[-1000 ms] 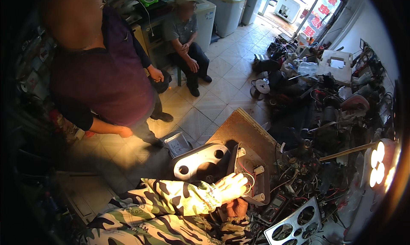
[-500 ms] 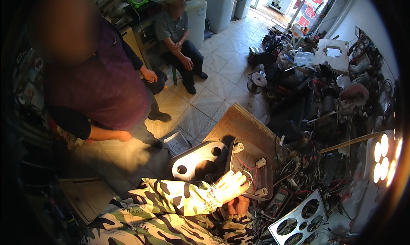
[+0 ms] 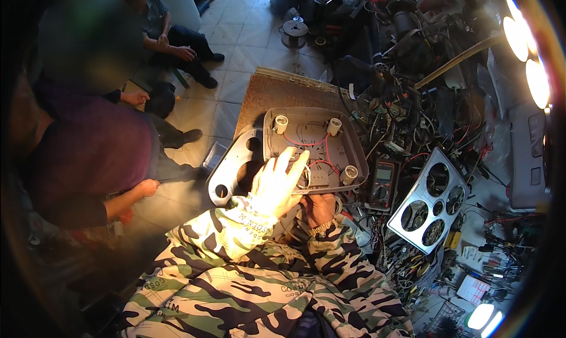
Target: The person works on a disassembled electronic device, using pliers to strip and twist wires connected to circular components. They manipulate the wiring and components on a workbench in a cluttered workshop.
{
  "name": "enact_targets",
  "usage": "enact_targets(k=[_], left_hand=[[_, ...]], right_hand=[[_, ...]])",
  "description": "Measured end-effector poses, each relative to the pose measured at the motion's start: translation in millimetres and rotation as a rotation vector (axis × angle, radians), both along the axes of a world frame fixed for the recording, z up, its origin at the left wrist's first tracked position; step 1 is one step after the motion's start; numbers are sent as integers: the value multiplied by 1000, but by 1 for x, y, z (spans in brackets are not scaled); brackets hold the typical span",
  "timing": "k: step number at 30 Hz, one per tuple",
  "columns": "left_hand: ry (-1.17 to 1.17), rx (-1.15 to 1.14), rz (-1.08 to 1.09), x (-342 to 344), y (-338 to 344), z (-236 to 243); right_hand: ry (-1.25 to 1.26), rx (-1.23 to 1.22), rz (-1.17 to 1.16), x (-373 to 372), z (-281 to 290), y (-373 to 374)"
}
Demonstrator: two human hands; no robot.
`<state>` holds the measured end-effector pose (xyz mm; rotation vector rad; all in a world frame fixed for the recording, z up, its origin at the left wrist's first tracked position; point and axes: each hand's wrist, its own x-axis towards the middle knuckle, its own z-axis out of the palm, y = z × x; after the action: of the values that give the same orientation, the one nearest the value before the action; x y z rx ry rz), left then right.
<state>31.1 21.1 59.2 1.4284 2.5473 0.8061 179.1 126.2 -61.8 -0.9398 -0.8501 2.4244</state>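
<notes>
In front of me a grey plastic lamp housing [image 3: 354, 140] lies with its inside up. Three white lamp sockets [image 3: 334, 126] stand near its corners, joined by red wires [image 3: 328, 146]. My left hand [image 3: 274, 184], brightly lit, reaches over the near left rim with its fingers apart inside. Beside those fingertips a pale wire [image 3: 307, 176] loops up from the housing floor. At the near rim my right hand [image 3: 320, 209] has its fingers curled, partly hidden below the edge; what they grip does not show. A grey faceplate [image 3: 227, 173] with round holes lies to the left, partly under the housing.
The housing rests by a brown wooden board [image 3: 250, 99]. A multimeter [image 3: 383, 184] and a silver panel [image 3: 430, 199] with round holes lie to the right, amid tangled wires and parts. One person [image 3: 97, 146] stands at left; another [image 3: 177, 49] sits behind. Bright lamps [image 3: 525, 49] glow at right.
The view has turned toward the right, so the people and housing appear further left. My left hand's fingers are further apart inside the housing; my right hand stays at the near rim.
</notes>
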Motion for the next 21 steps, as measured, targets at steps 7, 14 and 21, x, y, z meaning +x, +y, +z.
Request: enact_targets(k=[7,14,21], left_hand=[[17,-31,-59,-6,-5,3],[19,-52,-102,-9,-6,3],[-1,-51,-96,-10,-9,5]], right_hand=[[4,60,-79,-15,11,-10],[-6,79,-87,-18,11,-6],[74,-51,-16,-8,0,-2]])
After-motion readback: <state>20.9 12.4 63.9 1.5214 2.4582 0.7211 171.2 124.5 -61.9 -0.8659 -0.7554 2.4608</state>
